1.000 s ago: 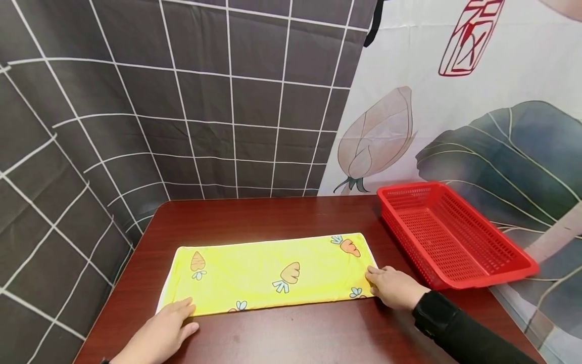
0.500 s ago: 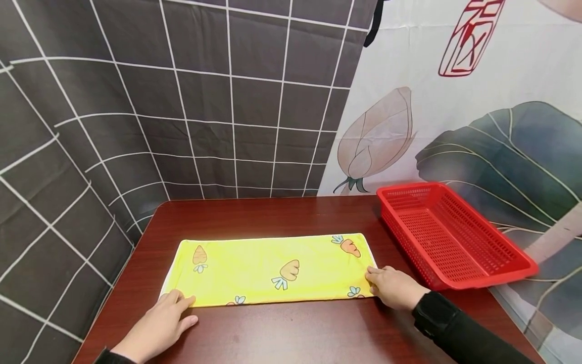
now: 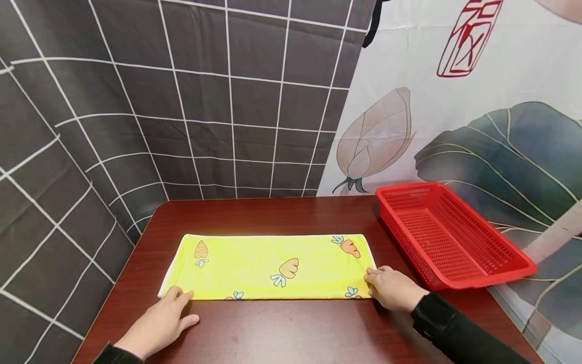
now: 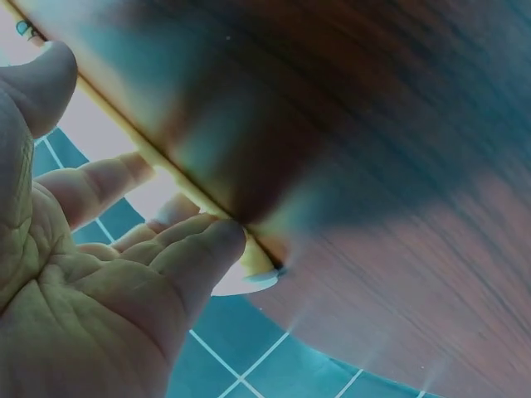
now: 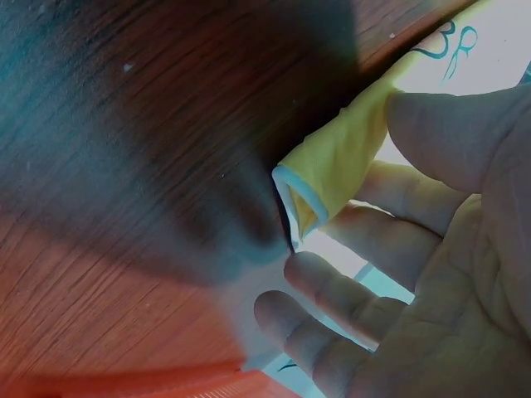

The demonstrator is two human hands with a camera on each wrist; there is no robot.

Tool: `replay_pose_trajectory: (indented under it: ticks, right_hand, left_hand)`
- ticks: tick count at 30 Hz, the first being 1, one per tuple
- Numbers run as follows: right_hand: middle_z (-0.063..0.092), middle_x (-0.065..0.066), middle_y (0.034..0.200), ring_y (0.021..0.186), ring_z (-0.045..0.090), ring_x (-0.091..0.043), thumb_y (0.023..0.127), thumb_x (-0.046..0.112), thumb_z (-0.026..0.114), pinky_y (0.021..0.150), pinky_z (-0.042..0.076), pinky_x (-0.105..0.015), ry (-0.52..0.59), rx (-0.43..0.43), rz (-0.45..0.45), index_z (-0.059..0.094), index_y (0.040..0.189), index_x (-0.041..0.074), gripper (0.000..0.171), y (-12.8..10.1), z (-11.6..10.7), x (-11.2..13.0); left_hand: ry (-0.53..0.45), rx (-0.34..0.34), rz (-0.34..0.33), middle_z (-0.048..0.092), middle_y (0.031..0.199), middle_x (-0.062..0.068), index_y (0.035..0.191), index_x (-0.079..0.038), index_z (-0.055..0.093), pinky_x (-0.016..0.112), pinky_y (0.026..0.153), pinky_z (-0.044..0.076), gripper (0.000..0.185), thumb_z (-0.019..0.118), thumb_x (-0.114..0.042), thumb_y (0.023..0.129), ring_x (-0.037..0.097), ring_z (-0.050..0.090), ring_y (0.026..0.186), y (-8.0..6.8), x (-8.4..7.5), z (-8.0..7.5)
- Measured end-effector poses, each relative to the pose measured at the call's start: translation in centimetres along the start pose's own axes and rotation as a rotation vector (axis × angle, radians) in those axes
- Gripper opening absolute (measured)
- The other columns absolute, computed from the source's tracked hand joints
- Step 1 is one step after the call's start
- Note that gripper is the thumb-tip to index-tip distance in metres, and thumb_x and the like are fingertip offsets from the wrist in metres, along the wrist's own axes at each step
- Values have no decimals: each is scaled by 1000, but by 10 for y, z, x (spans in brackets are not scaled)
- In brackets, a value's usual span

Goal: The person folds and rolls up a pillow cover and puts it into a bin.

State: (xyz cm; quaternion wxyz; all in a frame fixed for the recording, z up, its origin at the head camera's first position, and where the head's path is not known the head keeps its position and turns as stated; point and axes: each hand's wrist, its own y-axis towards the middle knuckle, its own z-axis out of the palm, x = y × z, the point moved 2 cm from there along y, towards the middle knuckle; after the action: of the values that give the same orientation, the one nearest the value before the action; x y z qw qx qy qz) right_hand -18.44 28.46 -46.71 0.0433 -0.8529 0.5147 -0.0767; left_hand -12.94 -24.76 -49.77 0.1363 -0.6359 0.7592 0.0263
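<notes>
A yellow cloth [image 3: 273,265] with carrot prints lies folded in a long strip on the dark wooden table [image 3: 282,328]. My left hand [image 3: 175,299] lies flat at the cloth's near-left corner, its straight fingers [image 4: 199,240] touching the cloth's edge [image 4: 191,199]. At the near-right corner my right hand [image 3: 375,282] has its fingers curled. The right wrist view shows the thumb [image 5: 448,133] on top of the folded corner [image 5: 332,170] and the fingers behind it, so this hand pinches the cloth.
A red perforated plastic basket [image 3: 477,273] stands at the table's right side, close to my right hand, with nothing in it. Patterned curtains hang behind the table and along its left edge. Bare tabletop [image 3: 254,215] lies beyond the cloth.
My left hand has slid forward, and the cloth's near-left corner and near edge have moved away from me. The right hand has stayed at its corner.
</notes>
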Motion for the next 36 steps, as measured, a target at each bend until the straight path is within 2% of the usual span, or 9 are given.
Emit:
replay_pose_trajectory:
  ticks: [5,10,13,17,20,26,29,32,36]
  right_hand:
    - [69,-25,140,134,57,-50,94,21,78,110,49,-62,12,26,23,74,125,1,37,-1,0,6]
    - [70,-25,139,140,54,-48,94,23,80,114,46,-62,13,62,28,75,123,2,36,-2,0,17]
    - [71,-23,138,139,56,-45,93,25,80,116,46,-59,0,81,23,76,123,3,37,-2,0,24]
    - [73,-22,135,135,62,-42,92,26,80,114,49,-57,-29,78,-24,77,123,4,38,-6,1,36]
    - [74,-22,132,131,65,-39,92,26,80,111,51,-56,-46,63,-78,77,122,4,37,-8,3,45]
    - [77,-19,124,118,69,-32,93,30,80,104,56,-48,-75,40,-169,76,115,8,32,-11,6,61]
    - [77,-18,121,112,69,-29,93,32,80,100,58,-45,-85,26,-204,76,113,10,31,-12,8,67]
    - [77,-17,121,110,68,-28,92,32,80,98,58,-43,-85,8,-231,75,110,12,28,-14,9,71]
    - [78,-17,122,114,69,-28,93,33,79,101,58,-44,-85,7,-243,74,111,13,27,-15,11,75]
  left_hand:
    - [-27,50,-33,54,142,34,143,4,59,62,97,57,82,76,-58,92,44,67,117,9,7,-3]
    - [-35,25,-6,50,150,38,141,5,58,63,101,55,77,74,-55,95,50,63,127,22,15,-11]
    - [-28,-5,14,53,147,37,137,5,59,63,100,55,71,72,-52,97,50,63,126,34,21,-15]
    - [-24,-24,1,62,125,26,126,3,61,54,91,56,59,69,-50,100,38,63,105,56,28,-21]
    - [-31,-35,-23,59,109,18,117,2,60,46,81,51,52,68,-46,100,30,55,91,74,32,-23]
    - [-37,-109,-26,54,108,22,112,8,56,48,85,51,50,67,-40,100,33,51,95,103,38,-19]
    - [-49,-111,-52,52,108,23,113,10,53,50,87,50,52,67,-38,99,35,50,97,114,40,-19]
    - [-67,-85,-88,50,116,28,119,12,51,53,92,49,56,65,-39,100,39,48,103,123,43,-20]
    - [-84,-36,-130,43,141,38,134,15,44,64,110,45,67,62,-40,102,49,46,122,133,47,-19]
